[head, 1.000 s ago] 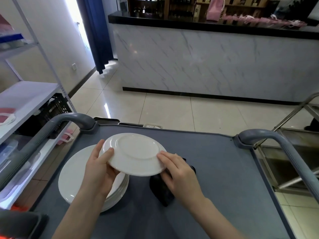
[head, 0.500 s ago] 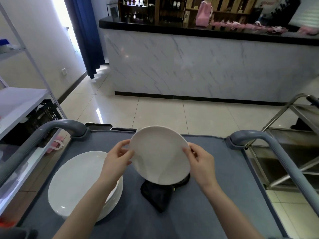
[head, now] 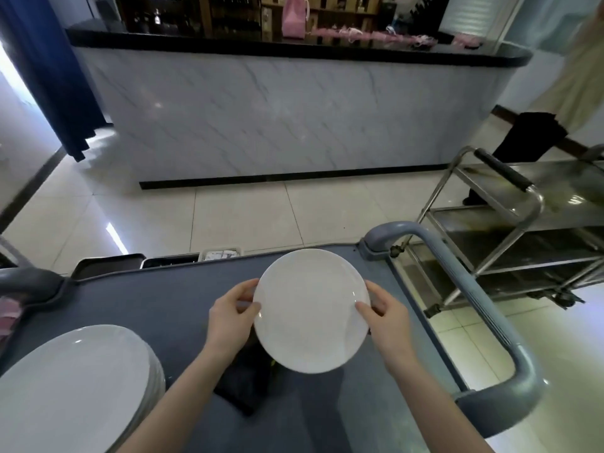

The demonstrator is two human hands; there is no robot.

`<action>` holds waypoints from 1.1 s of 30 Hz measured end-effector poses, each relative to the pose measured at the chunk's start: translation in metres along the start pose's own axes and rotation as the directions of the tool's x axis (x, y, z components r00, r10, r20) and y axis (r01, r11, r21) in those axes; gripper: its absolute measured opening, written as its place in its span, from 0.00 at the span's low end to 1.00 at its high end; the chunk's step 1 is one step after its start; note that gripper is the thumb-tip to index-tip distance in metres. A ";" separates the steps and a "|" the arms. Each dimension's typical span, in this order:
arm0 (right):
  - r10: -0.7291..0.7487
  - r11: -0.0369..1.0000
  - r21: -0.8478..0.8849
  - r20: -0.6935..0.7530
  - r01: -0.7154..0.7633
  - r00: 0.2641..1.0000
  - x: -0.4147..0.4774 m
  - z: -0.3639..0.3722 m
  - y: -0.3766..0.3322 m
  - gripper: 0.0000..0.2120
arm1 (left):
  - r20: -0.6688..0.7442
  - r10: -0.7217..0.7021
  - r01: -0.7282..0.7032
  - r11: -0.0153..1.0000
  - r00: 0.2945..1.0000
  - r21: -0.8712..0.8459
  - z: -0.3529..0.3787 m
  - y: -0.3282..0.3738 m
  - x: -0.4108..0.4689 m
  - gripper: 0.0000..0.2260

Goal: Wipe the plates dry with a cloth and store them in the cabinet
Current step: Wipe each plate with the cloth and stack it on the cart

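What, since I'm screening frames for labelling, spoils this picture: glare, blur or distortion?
Head view: wide-angle distortion bows the counter and cart handle; daylight blows out the left edge and streaks glare on the floor; the held plate is sharp, with small rim highlights.

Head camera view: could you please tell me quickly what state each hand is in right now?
Left hand: holding the small white plate by its left edge.
Right hand: holding the same plate by its right edge.

Daylight from left, floor glare, fisheye edges.
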State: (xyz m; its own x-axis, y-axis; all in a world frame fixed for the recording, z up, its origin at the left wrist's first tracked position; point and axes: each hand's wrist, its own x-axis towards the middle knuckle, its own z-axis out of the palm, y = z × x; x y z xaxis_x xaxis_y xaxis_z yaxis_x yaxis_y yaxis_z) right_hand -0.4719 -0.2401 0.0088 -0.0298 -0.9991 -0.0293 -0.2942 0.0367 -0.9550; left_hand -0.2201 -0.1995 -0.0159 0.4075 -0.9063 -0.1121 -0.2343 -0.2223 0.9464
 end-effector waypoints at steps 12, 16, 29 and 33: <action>0.185 0.859 -0.487 0.015 -0.154 0.983 0.033 -0.062 0.068 0.16 | 0.182 -0.090 0.073 0.993 0.979 0.096 0.107 -0.010 0.008 0.18; 0.217 0.809 -0.562 0.009 -0.174 0.976 0.044 -0.070 0.084 0.22 | 0.238 -0.089 0.059 0.990 0.967 0.129 0.128 -0.009 0.007 0.25; 0.278 0.762 -0.607 -0.008 -0.225 0.961 0.054 -0.082 0.113 0.26 | 0.254 -0.134 0.082 0.976 0.958 0.204 0.156 -0.028 0.007 0.25; 0.280 0.763 -0.601 -0.022 -0.237 0.960 0.053 -0.082 0.118 0.27 | 0.245 -0.123 0.073 0.976 0.962 0.206 0.156 -0.028 0.006 0.25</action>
State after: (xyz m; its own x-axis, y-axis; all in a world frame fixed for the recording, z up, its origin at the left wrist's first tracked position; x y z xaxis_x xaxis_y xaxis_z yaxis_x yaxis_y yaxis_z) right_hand -0.5865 -0.2870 -0.0814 -0.1324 -0.9480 -0.2893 -0.7916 0.2768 -0.5448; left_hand -0.3490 -0.2544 -0.0905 0.2041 -0.9322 -0.2989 -0.3812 -0.3569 0.8528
